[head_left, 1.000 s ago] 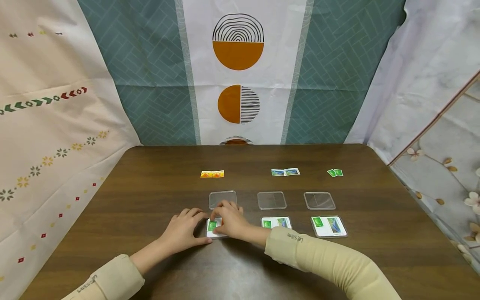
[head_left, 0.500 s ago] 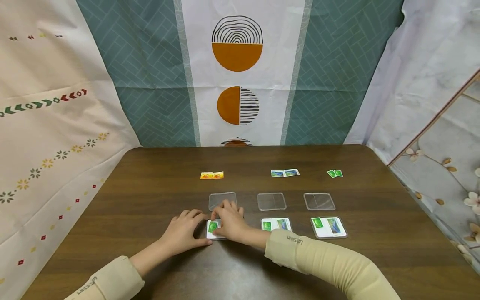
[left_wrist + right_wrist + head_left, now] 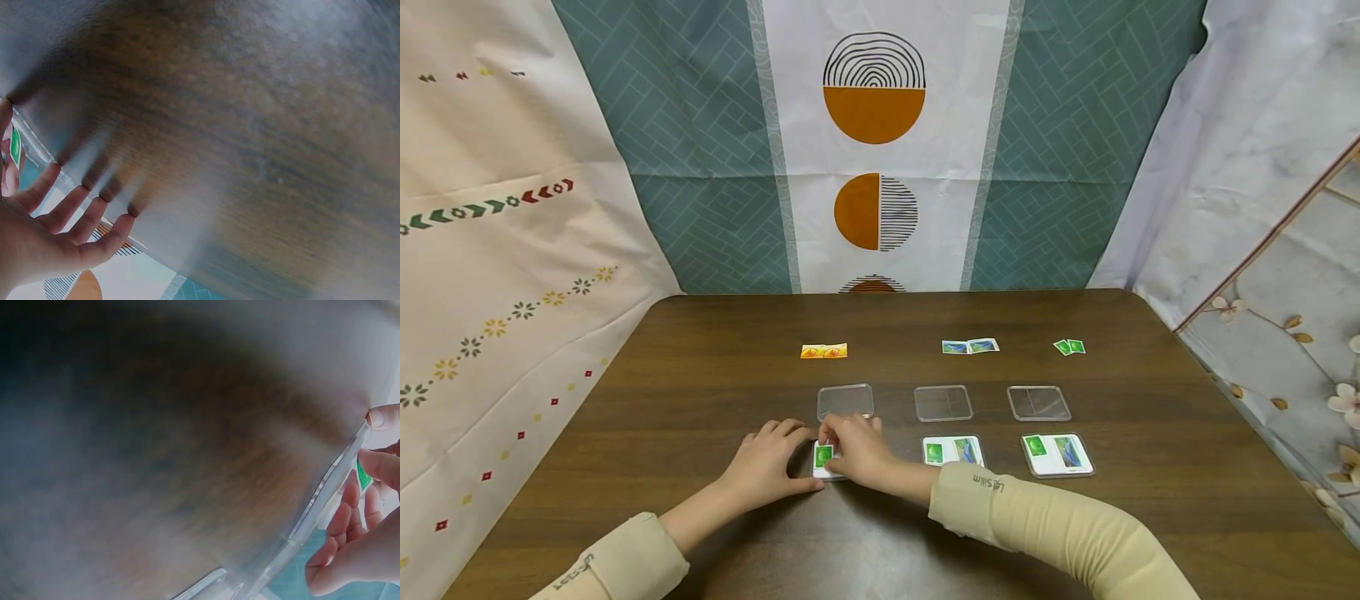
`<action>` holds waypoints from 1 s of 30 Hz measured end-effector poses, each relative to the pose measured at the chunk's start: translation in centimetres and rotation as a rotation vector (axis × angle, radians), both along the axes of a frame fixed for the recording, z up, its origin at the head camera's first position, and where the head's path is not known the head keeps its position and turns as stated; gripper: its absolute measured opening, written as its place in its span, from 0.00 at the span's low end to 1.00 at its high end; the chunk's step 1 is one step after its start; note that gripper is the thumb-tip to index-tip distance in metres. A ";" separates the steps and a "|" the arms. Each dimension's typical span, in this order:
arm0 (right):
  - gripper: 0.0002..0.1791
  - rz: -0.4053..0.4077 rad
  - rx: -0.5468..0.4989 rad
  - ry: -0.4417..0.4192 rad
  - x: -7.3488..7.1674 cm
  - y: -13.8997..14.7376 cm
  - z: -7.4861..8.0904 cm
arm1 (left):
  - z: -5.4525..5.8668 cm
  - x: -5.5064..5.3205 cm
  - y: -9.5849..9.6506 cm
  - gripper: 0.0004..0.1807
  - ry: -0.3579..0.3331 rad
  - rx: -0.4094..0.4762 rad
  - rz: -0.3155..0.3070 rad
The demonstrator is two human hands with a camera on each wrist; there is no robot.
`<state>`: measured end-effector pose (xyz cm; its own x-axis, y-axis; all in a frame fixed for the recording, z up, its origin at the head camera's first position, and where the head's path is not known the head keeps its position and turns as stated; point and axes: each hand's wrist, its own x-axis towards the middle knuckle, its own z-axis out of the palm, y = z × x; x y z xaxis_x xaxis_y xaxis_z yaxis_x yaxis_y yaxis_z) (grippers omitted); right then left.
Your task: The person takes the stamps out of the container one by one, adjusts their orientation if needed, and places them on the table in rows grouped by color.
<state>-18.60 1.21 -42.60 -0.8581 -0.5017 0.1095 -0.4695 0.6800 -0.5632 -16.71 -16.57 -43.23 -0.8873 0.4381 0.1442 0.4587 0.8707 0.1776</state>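
A white card in a clear plastic case (image 3: 817,473) lies on the table in front of me, mostly hidden by my right hand. My left hand (image 3: 769,460) holds the case at its left end, thumb at the near corner and index finger at the far one; its other fingertips rest on the table in the left wrist view. My right hand (image 3: 861,450) reaches over the case and pinches a small green stamp (image 3: 823,456) between thumb and index finger, close on the card. In the right wrist view the green stamp (image 3: 364,475) shows beside the thumb.
Two more cased cards (image 3: 953,450) (image 3: 1058,455), each bearing a green and a blue stamp, lie to the right. Behind stand three clear lids (image 3: 846,402) (image 3: 943,402) (image 3: 1039,402). Farther back lie paired orange stamps (image 3: 823,352), blue stamps (image 3: 970,346) and green stamps (image 3: 1069,347).
My right hand has shifted slightly toward me and lowered its knuckles, and the green stamp has moved a little with it. An orange patch seen beside the fingers is now hidden. The left hand stays put.
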 end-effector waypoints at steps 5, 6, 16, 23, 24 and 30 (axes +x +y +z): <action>0.16 0.011 -0.025 0.001 0.0 0.1 -0.1 | 0.0 0.0 0.0 0.35 -0.003 -0.002 -0.001; 0.16 0.015 -0.029 0.000 0.0 0.1 -0.1 | 0.0 0.0 0.0 0.35 -0.005 -0.002 -0.001; 0.12 0.044 -0.116 -0.049 -0.3 0.7 -0.1 | 0.2 0.0 0.1 0.36 -0.012 0.001 0.000; 0.11 0.060 -0.164 -0.073 -0.8 1.3 0.2 | 0.3 0.0 0.2 0.35 -0.009 0.005 0.000; 0.11 0.063 -0.168 -0.073 -0.9 1.4 0.2 | 0.3 0.0 0.2 0.35 -0.010 0.004 0.002; 0.10 0.064 -0.175 -0.078 -1.1 2.0 0.4 | 0.2 0.0 0.2 0.35 -0.012 -0.007 0.011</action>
